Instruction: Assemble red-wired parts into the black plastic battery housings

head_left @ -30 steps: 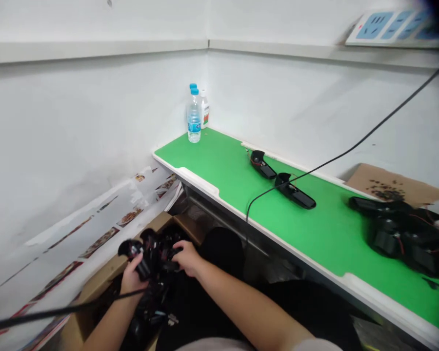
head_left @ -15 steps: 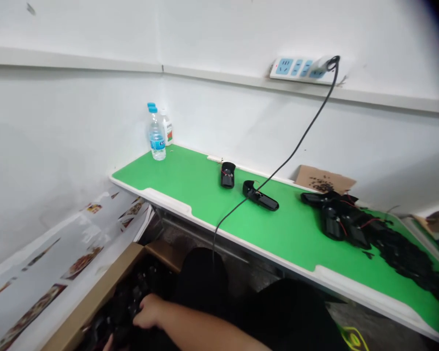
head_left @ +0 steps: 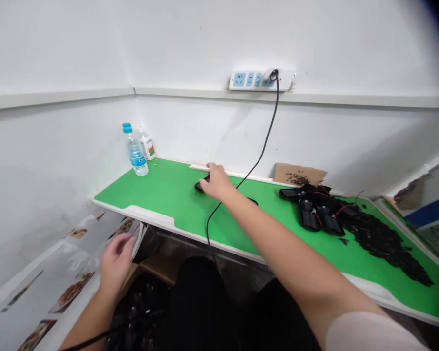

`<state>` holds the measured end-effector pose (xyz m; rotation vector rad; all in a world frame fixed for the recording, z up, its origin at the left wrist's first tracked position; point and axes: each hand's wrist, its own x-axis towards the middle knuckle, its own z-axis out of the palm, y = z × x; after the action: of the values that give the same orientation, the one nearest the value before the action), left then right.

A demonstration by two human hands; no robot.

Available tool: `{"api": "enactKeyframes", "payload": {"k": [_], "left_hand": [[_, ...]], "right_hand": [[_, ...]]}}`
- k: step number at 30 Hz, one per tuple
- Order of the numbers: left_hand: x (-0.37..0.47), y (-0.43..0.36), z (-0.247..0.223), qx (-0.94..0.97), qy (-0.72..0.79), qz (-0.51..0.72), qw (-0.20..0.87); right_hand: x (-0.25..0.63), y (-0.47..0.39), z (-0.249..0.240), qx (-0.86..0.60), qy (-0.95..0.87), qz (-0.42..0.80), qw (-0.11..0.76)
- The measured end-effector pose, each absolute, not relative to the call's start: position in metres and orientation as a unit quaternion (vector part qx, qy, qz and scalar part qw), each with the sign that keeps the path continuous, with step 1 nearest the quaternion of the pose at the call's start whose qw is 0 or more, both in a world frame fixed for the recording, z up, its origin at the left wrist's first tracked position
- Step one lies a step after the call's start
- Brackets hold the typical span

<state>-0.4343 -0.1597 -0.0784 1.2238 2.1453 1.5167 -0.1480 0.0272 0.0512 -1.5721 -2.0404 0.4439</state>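
My right hand reaches across the green tabletop, its fingers closed around the upper end of a black plastic housing. Most of that housing is covered by the hand. Behind my right forearm, only the end of a second black housing shows. My left hand is raised in front of the table's left part, slightly blurred, with thumb and fingers curved apart and nothing visible between them. Below it, a cardboard box holds several dark, shiny parts.
Black housings with red wires lie beside a long pile of black pieces at the right. A black cable hangs from a power strip across the table. Bottles stand in the back left corner. Cardboard with small dark bits leans behind.
My right hand has moved from the box up to the tabletop and taken hold of the left housing. My left hand has risen out of the box. The view has shifted.
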Motion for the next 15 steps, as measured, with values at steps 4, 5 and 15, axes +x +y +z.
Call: {"api": "enactKeyframes", "payload": {"k": [4, 5, 15], "left_hand": [[-0.346, -0.038, -0.010, 0.561, 0.618, 0.529, 0.156], [-0.327, -0.013, -0.004, 0.584, 0.605, 0.515, 0.165], [-0.262, 0.094, -0.016, 0.592, 0.609, 0.450, 0.276]], "right_hand": [[-0.108, 0.059, 0.036, -0.669, -0.700, 0.191, 0.159], [-0.100, 0.061, 0.028, -0.679, -0.693, 0.199, 0.137], [-0.042, 0.045, -0.002, -0.672, -0.703, 0.214, 0.090]]}}
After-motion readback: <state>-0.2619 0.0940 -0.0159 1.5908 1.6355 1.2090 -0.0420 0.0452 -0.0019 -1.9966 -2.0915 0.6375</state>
